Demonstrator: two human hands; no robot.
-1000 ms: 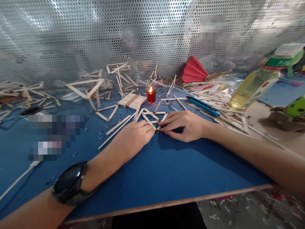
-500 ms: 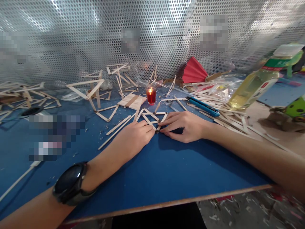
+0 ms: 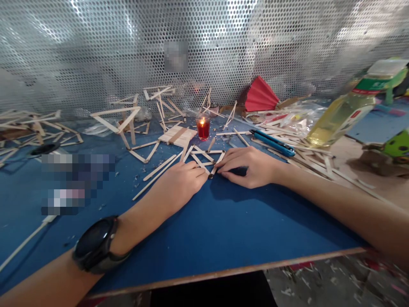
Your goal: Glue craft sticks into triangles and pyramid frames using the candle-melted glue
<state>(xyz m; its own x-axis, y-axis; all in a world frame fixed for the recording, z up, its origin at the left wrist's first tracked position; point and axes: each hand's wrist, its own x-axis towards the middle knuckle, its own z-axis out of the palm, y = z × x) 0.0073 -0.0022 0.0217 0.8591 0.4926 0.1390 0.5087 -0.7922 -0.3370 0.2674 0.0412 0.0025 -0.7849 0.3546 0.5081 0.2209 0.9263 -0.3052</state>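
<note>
A small flat frame of wooden craft sticks [image 3: 201, 159] lies on the blue table, with dark marks at several joints. My left hand [image 3: 183, 183] is closed on its left side, the fingertips hiding part of the sticks near the front corner. At the frame's right side, my right hand [image 3: 247, 167] has its thumb and fingers drawn together on the slanting stick, close to the dark front joint. The exact contact under those fingertips is partly hidden. Just behind the frame burns a candle in a red glass [image 3: 203, 127].
Loose sticks [image 3: 158, 175] lie beside my left forearm. A stick bundle [image 3: 178, 135] and assembled stick frames [image 3: 116, 117] stand behind. To the right are a blue utility knife [image 3: 273, 143], a stick pile [image 3: 315, 160] and a tilted bottle [image 3: 347, 106]. A perforated metal sheet [image 3: 217, 51] backs the table.
My right hand has shifted slightly up and away from the front joint, so more of the slanting stick shows. My left hand and the stick frame stay almost unchanged.
</note>
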